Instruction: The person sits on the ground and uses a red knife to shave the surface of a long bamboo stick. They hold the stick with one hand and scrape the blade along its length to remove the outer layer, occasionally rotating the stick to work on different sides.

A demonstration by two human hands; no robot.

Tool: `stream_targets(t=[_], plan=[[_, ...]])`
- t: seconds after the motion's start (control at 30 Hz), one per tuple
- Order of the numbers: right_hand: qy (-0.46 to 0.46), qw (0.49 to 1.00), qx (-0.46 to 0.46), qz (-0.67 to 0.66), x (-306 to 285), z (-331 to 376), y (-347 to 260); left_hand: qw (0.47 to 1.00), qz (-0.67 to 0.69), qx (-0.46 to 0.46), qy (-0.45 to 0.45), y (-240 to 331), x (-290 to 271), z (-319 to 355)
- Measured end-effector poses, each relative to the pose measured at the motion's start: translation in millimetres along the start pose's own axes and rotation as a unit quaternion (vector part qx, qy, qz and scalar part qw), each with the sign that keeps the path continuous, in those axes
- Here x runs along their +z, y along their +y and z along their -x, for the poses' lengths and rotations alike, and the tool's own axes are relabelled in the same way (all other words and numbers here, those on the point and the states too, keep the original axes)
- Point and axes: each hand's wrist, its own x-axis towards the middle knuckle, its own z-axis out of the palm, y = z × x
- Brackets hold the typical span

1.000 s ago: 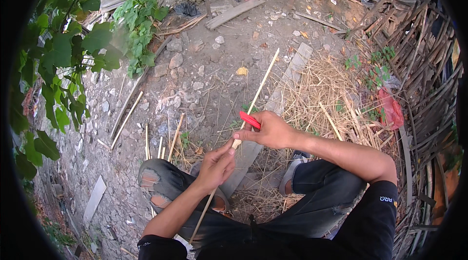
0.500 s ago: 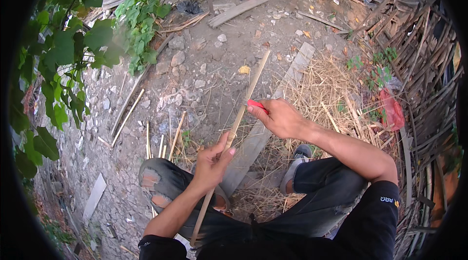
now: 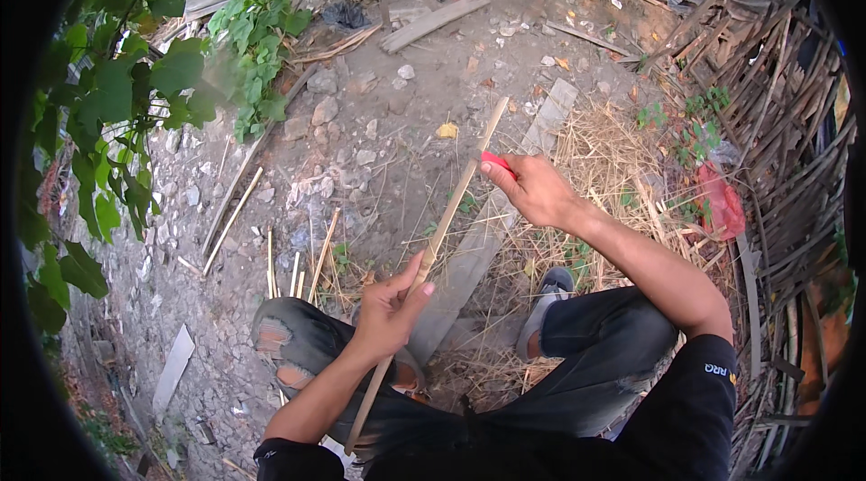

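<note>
A long pale bamboo strip runs slantwise from my lap up and away to the right. My left hand is wrapped round it near its middle, thumb on one side and fingers on the other. Its lower end rests by my left thigh. Close to the far end, my right hand grips a small red-handled knife and presses it against the strip's edge. The blade is too small to make out. Under the strip, a grey wooden plank lies on the ground between my feet.
Pale bamboo shavings are heaped at the right, near a red plastic bag and a stack of thin wood. Several cut strips lie by my left knee. Leafy vines hang at the left.
My right hand and the knife have slid up along the strip, away from me and slightly right. The strip's far end has tipped a little to the right; my left hand keeps its grip.
</note>
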Motion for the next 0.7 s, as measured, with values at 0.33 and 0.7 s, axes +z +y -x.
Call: stream_targets(t=[0.33, 0.7], plan=[[-0.05, 0.997, -0.062, 0.0, 25.2, 9.3, -14.4, 0.999, -0.006, 0.044, 0.014, -11.7, -6.3, -0.7], [0.201, 0.95, 0.153, -0.182, -31.5, -2.5, 115.8, 0.999, -0.023, 0.032, -0.027, -15.0, -2.7, 5.9]])
